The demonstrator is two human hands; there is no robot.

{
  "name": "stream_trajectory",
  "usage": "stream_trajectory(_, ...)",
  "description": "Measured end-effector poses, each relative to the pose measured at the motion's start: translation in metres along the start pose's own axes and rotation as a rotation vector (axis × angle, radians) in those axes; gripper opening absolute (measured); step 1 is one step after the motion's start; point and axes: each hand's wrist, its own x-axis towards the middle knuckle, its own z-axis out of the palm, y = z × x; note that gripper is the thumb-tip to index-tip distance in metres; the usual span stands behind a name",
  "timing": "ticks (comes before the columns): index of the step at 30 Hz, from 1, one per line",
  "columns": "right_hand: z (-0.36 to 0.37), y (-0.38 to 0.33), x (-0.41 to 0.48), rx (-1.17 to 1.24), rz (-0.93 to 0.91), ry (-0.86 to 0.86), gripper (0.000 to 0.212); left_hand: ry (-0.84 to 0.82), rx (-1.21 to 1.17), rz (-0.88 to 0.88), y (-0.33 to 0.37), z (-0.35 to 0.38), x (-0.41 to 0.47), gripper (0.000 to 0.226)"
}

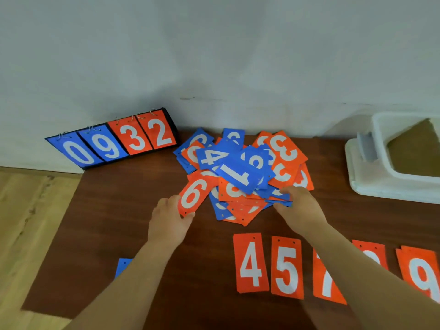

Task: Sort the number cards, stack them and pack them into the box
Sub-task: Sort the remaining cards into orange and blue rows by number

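Note:
A loose pile of blue and orange number cards (pixel 247 172) lies in the middle of the dark brown table (pixel 114 225). My left hand (pixel 167 219) pinches the lower end of an orange 6 card (pixel 194 194) at the pile's left edge. My right hand (pixel 301 208) grips the edges of several blue cards at the pile's lower right. Along the near edge lie orange cards in a row: a 4 (pixel 251 263), a 5 (pixel 287 267), a 7 (pixel 325 279), one half hidden by my right arm, and a 9 (pixel 422 275). A white box (pixel 371 182) stands at the right.
A flip scoreboard (pixel 114 141) showing 0 9 3 2 leans against the grey wall at the back left. A blue card (pixel 122 266) peeks out beside my left forearm. Left of the table is light wooden floor (pixel 26 210).

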Motion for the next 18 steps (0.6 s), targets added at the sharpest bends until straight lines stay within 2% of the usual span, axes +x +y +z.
stream_trajectory(5,0.023,-0.037,0.037,-0.044,-0.028,-0.040,0.043,-0.066,0.029,-0.010,-0.007,0.008,0.035,0.077)
stream_trajectory(10,0.045,-0.072,0.078,-0.187,-0.025,-0.049,0.055,-0.109,0.114,-0.007,-0.010,0.025,0.063,0.088)
stream_trajectory(13,0.056,-0.077,0.095,-0.302,-0.009,-0.083,0.061,-0.094,0.072,0.014,-0.012,0.032,0.071,0.089)
stream_trajectory(18,0.067,-0.070,0.103,-0.435,-0.005,-0.060,0.057,-0.073,0.056,-0.002,-0.016,0.033,0.079,0.089)
